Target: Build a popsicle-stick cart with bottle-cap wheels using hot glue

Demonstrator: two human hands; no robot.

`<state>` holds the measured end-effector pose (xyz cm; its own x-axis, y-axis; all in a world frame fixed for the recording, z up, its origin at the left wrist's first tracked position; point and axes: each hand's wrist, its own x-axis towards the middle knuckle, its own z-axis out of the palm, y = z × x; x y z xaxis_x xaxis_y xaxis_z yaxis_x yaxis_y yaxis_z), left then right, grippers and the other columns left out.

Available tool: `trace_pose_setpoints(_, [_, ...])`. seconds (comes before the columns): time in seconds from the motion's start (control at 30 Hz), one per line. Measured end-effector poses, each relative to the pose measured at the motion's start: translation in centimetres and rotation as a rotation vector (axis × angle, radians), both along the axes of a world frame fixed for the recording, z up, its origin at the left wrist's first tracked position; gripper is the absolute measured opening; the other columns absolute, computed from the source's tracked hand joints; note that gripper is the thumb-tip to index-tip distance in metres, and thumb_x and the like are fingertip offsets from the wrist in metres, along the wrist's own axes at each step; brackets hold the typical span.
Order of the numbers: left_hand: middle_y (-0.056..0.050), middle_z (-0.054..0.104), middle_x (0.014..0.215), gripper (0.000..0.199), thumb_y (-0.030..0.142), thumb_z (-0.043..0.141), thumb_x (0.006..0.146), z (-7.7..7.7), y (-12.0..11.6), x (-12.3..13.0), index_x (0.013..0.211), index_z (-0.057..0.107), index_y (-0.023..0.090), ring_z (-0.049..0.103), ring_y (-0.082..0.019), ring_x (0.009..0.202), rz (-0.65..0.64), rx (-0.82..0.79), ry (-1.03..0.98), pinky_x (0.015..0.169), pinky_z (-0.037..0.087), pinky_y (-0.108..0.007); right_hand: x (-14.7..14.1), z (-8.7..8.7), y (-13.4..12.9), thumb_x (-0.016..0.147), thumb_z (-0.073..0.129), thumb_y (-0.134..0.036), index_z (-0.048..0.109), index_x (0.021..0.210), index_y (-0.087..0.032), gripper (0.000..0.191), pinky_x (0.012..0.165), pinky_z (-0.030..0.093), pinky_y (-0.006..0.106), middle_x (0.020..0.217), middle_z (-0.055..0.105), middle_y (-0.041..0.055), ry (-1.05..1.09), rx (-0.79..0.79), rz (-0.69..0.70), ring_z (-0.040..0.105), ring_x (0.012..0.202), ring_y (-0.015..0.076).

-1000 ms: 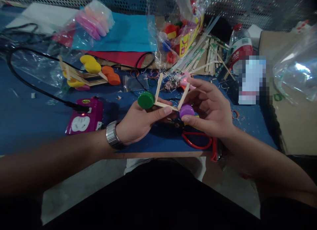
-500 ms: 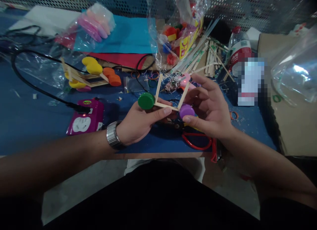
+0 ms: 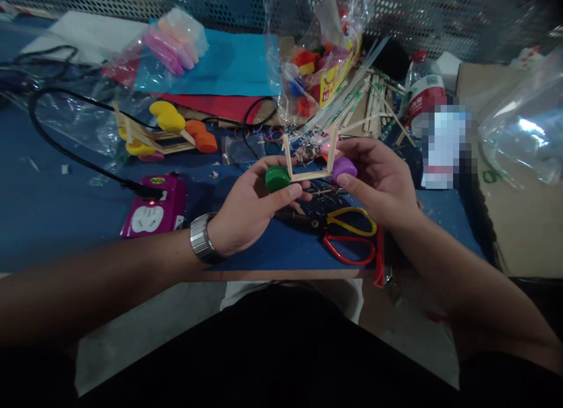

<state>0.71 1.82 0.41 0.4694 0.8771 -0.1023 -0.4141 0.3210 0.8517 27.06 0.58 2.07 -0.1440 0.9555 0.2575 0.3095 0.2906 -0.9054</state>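
Between my two hands is a U-shaped wooden stick frame (image 3: 310,176), with a green bottle cap (image 3: 277,178) at its left corner and a purple bottle cap (image 3: 345,170) at its right. My left hand (image 3: 259,203) is closed on the green cap, its thumb lying in front. The thumb and fingers of my right hand (image 3: 378,182) pinch the purple cap. Scissors (image 3: 315,223) with one yellow and one red handle lie on the table just below the frame. A pink glue gun (image 3: 326,145) is partly hidden behind the frame.
A purple power adapter (image 3: 153,206) with a black plug is at left. Behind it sits another stick frame (image 3: 165,139) with yellow and orange caps. Toward the back are a bag of colored caps (image 3: 303,74), loose sticks (image 3: 376,106) and a bottle (image 3: 424,88). Cardboard (image 3: 519,220) lies at right.
The stick frame has turned more level and shifted right, its purple end rising. My right hand has moved up with it, uncovering the scissors' yellow handle.
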Motion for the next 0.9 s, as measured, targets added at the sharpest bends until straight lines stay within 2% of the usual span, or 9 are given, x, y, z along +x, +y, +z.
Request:
trace_pose_setpoints(0.1, [-0.001, 0.083, 0.11, 0.054, 0.037, 0.103, 0.093, -0.3, 0.2, -0.1, 0.13, 0.064, 0.027, 0.088, -0.022, 0.102, 0.037, 0.055, 0.005, 0.082, 0.072, -0.031, 0.6, -0.7, 1.0, 0.097, 0.089, -0.071, 0.075, 0.144, -0.033, 0.063, 0.107, 0.073, 0.047, 0.133, 0.081, 0.0088, -0.037, 0.017, 0.018, 0.079, 0.128, 0.0311])
trace_pose_setpoints(0.23, [-0.001, 0.074, 0.117, 0.051, 0.034, 0.095, 0.099, -0.9, 0.4, -0.1, 0.137, 0.061, 0.03, 0.086, -0.021, 0.105, 0.105, 0.125, 0.047, 0.086, 0.073, -0.032, 1.4, -1.1, 1.6, 0.097, 0.087, -0.07, 0.072, 0.15, -0.033, 0.067, 0.106, 0.072, 0.049, 0.135, 0.082, 0.0089, -0.13, 0.034, 0.074, 0.081, 0.124, 0.0324])
trace_pose_setpoints(0.37, [-0.006, 0.069, 0.133, 0.047, 0.041, 0.085, 0.107, -1.9, 0.7, -0.2, 0.146, 0.061, 0.033, 0.082, -0.023, 0.11, 0.127, 0.288, 0.128, 0.09, 0.075, -0.037, 1.7, -0.4, 1.3, 0.1, 0.087, -0.053, 0.072, 0.154, -0.029, 0.061, 0.105, 0.07, 0.052, 0.133, 0.084, 0.0104, -0.339, 0.104, 0.087, 0.083, 0.115, 0.033])
trace_pose_setpoints(0.47, [-0.01, 0.067, 0.146, 0.049, 0.043, 0.08, 0.109, -2.5, 0.8, -0.5, 0.151, 0.059, 0.033, 0.078, -0.026, 0.12, 0.143, 0.435, 0.229, 0.098, 0.075, -0.041, 1.6, 0.2, 1.1, 0.099, 0.085, -0.037, 0.071, 0.157, -0.026, 0.061, 0.106, 0.069, 0.051, 0.135, 0.085, 0.011, -0.449, 0.145, 0.13, 0.084, 0.112, 0.0319])
trace_pose_setpoints(0.6, [-0.013, 0.065, 0.157, 0.058, 0.037, 0.079, 0.107, -2.5, 0.6, -0.9, 0.158, 0.053, 0.03, 0.069, -0.031, 0.145, 0.16, 0.608, 0.401, 0.12, 0.067, -0.048, 1.5, 0.1, 1.0, 0.096, 0.083, -0.031, 0.072, 0.157, -0.028, 0.063, 0.118, 0.064, 0.055, 0.154, 0.08, 0.0121, -0.584, 0.185, 0.19, 0.079, 0.136, 0.0385])
trace_pose_setpoints(0.7, [-0.013, 0.065, 0.157, 0.064, 0.031, 0.082, 0.102, -1.9, 0.3, -0.8, 0.159, 0.052, 0.029, 0.067, -0.031, 0.149, 0.138, 0.607, 0.434, 0.123, 0.064, -0.049, 1.5, -0.2, 1.0, 0.094, 0.084, -0.032, 0.071, 0.159, -0.03, 0.066, 0.124, 0.06, 0.062, 0.154, 0.079, 0.0131, -0.627, 0.182, 0.213, 0.073, 0.147, 0.0437])
trace_pose_setpoints(0.8, [-0.013, 0.066, 0.155, 0.067, 0.023, 0.087, 0.095, -1.2, 0.0, -0.5, 0.155, 0.057, 0.029, 0.065, -0.031, 0.149, 0.133, 0.529, 0.388, 0.121, 0.063, -0.045, 1.4, -0.4, 1.0, 0.094, 0.085, -0.035, 0.072, 0.158, -0.031, 0.066, 0.122, 0.06, 0.063, 0.142, 0.082, 0.0126, -0.612, 0.165, 0.225, 0.075, 0.141, 0.044])
trace_pose_setpoints(0.9, [-0.011, 0.07, 0.148, 0.066, 0.016, 0.088, 0.09, -0.8, -0.2, -0.3, 0.15, 0.062, 0.028, 0.068, -0.03, 0.144, 0.129, 0.494, 0.353, 0.117, 0.063, -0.042, 1.4, -0.2, 1.1, 0.095, 0.086, -0.038, 0.073, 0.156, -0.034, 0.063, 0.122, 0.06, 0.062, 0.141, 0.083, 0.0111, -0.593, 0.151, 0.234, 0.076, 0.138, 0.0429])
